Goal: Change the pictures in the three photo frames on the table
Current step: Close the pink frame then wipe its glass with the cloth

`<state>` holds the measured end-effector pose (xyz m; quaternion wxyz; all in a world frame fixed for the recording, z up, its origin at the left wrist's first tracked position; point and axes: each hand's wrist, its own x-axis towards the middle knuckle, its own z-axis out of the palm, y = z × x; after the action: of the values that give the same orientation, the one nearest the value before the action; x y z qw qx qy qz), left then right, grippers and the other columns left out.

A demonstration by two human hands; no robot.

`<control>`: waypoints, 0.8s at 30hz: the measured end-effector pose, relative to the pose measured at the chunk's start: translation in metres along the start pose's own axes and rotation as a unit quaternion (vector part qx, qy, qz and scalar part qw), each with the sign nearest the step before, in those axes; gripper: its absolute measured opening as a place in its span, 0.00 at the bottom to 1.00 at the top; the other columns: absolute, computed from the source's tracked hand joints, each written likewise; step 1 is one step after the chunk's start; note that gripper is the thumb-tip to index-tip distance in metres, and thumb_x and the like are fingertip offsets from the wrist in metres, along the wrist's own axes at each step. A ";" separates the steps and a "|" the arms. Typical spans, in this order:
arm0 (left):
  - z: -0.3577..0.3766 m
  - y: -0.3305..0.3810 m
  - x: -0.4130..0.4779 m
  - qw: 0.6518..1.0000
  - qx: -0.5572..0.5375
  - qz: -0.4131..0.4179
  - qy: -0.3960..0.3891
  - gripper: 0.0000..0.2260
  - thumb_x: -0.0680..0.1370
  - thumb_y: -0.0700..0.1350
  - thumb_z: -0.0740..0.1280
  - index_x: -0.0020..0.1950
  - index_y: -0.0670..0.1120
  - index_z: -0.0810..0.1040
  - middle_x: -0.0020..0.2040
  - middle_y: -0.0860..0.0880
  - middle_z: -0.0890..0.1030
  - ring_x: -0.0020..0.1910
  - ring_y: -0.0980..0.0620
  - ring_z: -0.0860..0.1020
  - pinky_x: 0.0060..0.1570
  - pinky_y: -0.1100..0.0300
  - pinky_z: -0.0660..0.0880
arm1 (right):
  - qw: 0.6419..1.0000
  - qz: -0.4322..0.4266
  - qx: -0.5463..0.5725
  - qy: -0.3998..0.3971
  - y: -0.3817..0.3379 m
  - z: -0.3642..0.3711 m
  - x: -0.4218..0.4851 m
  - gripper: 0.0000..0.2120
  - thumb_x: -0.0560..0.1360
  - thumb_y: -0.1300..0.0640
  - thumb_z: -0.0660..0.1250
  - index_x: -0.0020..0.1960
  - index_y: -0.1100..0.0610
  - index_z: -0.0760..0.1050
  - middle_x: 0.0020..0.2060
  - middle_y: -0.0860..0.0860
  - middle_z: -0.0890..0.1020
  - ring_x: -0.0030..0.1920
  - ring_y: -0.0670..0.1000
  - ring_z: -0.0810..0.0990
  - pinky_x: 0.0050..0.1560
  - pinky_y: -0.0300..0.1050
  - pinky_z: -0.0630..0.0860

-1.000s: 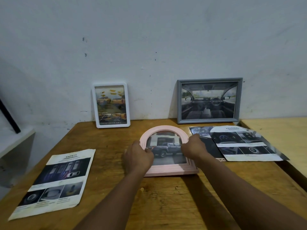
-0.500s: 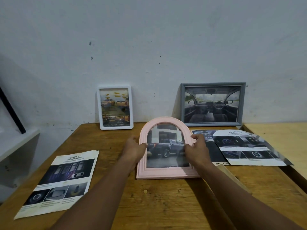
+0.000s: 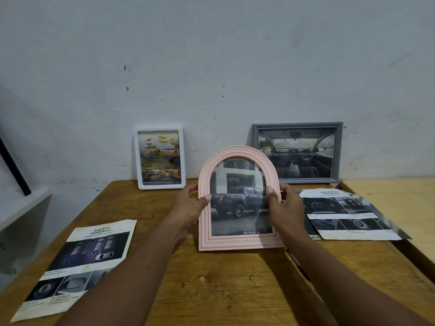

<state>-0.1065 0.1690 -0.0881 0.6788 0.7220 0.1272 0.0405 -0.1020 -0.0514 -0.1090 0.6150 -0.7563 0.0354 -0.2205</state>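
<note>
In the middle of the picture I hold the pink arched frame [image 3: 239, 201] upright, my left hand [image 3: 188, 208] clasping its left edge and my right hand [image 3: 286, 208] its right. Behind, the white frame [image 3: 159, 158] and grey frame [image 3: 297, 152] lean on the wall above the table [image 3: 223, 285].

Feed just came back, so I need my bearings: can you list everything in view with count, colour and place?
arched frame: 1, pink, truck photo inside, held upright at table centre
portrait frame: 1, white, leaning on wall, back left
landscape frame: 1, grey, car-interior photo, leaning on wall, back right
SAFETY sheet: 1, white and dark print, flat, front left
ADVANCED sheet: 1, white and dark print, flat, right of the arched frame
table: 1, brown wood
wall: 1, whitish, scuffed
hands: 2, left and right gripping the arched frame's sides
</note>
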 end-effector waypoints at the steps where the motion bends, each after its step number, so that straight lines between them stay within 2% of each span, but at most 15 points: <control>1: 0.001 0.002 0.001 1.000 0.011 0.023 0.001 0.23 0.80 0.45 0.71 0.73 0.55 0.68 0.61 0.44 0.81 0.54 0.45 0.82 0.53 0.46 0.81 | 1.000 -0.010 0.004 0.000 -0.002 0.000 -0.001 0.11 0.81 0.50 0.64 0.60 0.54 0.74 0.48 0.49 0.81 0.48 0.48 0.81 0.46 0.49 0.81; 4: 0.007 0.006 0.003 0.995 0.017 0.093 0.038 0.20 0.81 0.43 0.68 0.68 0.58 0.67 0.64 0.44 0.78 0.55 0.49 0.80 0.51 0.52 0.80 | 0.999 -0.034 0.028 0.004 -0.007 0.002 0.002 0.10 0.80 0.50 0.65 0.58 0.54 0.74 0.47 0.48 0.81 0.48 0.46 0.80 0.43 0.43 0.78; 6: 0.012 0.008 0.002 0.990 -0.004 0.122 0.070 0.21 0.82 0.40 0.67 0.68 0.60 0.65 0.64 0.44 0.77 0.54 0.52 0.79 0.45 0.59 0.79 | 0.999 -0.040 0.029 -0.013 -0.013 0.002 0.008 0.10 0.80 0.51 0.65 0.59 0.53 0.73 0.46 0.46 0.80 0.47 0.45 0.79 0.41 0.40 0.77; 9: 0.015 0.005 0.002 0.980 -0.012 0.168 0.103 0.25 0.82 0.38 0.66 0.71 0.61 0.63 0.64 0.45 0.76 0.53 0.51 0.80 0.36 0.64 0.79 | 0.995 -0.046 -0.011 -0.086 -0.016 -0.005 0.024 0.13 0.79 0.51 0.68 0.60 0.55 0.74 0.48 0.50 0.80 0.50 0.50 0.81 0.47 0.50 0.82; 11: 0.016 0.006 0.002 0.973 0.018 0.203 0.112 0.27 0.82 0.38 0.65 0.73 0.61 0.61 0.64 0.45 0.75 0.52 0.51 0.79 0.39 0.61 0.82 | 0.989 -0.048 -0.041 -0.131 -0.017 -0.010 0.036 0.16 0.77 0.52 0.69 0.62 0.55 0.73 0.52 0.51 0.81 0.53 0.51 0.81 0.50 0.52 0.82; 13: 0.016 0.008 0.005 0.961 0.080 0.238 0.117 0.29 0.82 0.38 0.65 0.76 0.63 0.59 0.68 0.45 0.73 0.58 0.48 0.78 0.44 0.59 0.81 | 0.985 -0.053 -0.074 -0.149 -0.018 -0.011 0.047 0.18 0.77 0.51 0.70 0.63 0.55 0.72 0.55 0.51 0.81 0.55 0.52 0.80 0.48 0.46 0.81; 15: 0.016 0.010 0.009 0.944 0.136 0.274 0.126 0.33 0.82 0.37 0.65 0.78 0.65 0.56 0.74 0.47 0.67 0.65 0.53 0.71 0.50 0.63 0.77 | 0.981 -0.068 -0.104 -0.149 -0.023 -0.009 0.056 0.19 0.77 0.51 0.70 0.64 0.54 0.71 0.55 0.50 0.80 0.54 0.51 0.80 0.42 0.38 0.77; 16: 0.016 0.011 0.013 0.935 0.159 0.286 0.134 0.35 0.82 0.36 0.64 0.79 0.65 0.54 0.76 0.47 0.65 0.65 0.56 0.67 0.51 0.66 0.73 | 0.980 -0.077 -0.108 -0.146 -0.026 -0.006 0.060 0.19 0.77 0.51 0.69 0.65 0.53 0.70 0.56 0.49 0.79 0.54 0.50 0.79 0.41 0.37 0.77; 18: 0.018 0.013 0.021 0.922 0.195 0.302 0.146 0.37 0.83 0.36 0.63 0.78 0.68 0.50 0.77 0.46 0.62 0.64 0.57 0.65 0.50 0.69 0.70 | 0.979 -0.102 -0.109 -0.137 -0.031 0.002 0.068 0.24 0.77 0.52 0.69 0.70 0.49 0.65 0.55 0.48 0.79 0.51 0.49 0.80 0.42 0.40 0.79; 21: 0.017 0.011 0.046 0.902 0.248 0.319 0.150 0.39 0.84 0.36 0.61 0.77 0.70 0.43 0.76 0.44 0.60 0.60 0.56 0.70 0.40 0.71 0.70 | 0.967 -0.164 -0.153 -0.121 -0.032 0.018 0.081 0.33 0.79 0.53 0.66 0.77 0.40 0.52 0.49 0.49 0.81 0.42 0.46 0.82 0.41 0.45 0.83; 24: 0.011 0.011 0.073 0.892 0.274 0.327 0.152 0.44 0.83 0.36 0.61 0.74 0.75 0.34 0.75 0.43 0.61 0.57 0.54 0.73 0.46 0.61 0.80 | 0.951 -0.213 -0.200 -0.103 -0.026 0.039 0.097 0.37 0.81 0.50 0.62 0.78 0.33 0.41 0.54 0.56 0.81 0.41 0.49 0.82 0.40 0.48 0.83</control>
<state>-0.0320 0.1757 -0.0862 0.3753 0.8650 -0.0085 0.3331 -0.0055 -0.0407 -0.0624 0.3906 -0.8720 -0.1464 -0.2560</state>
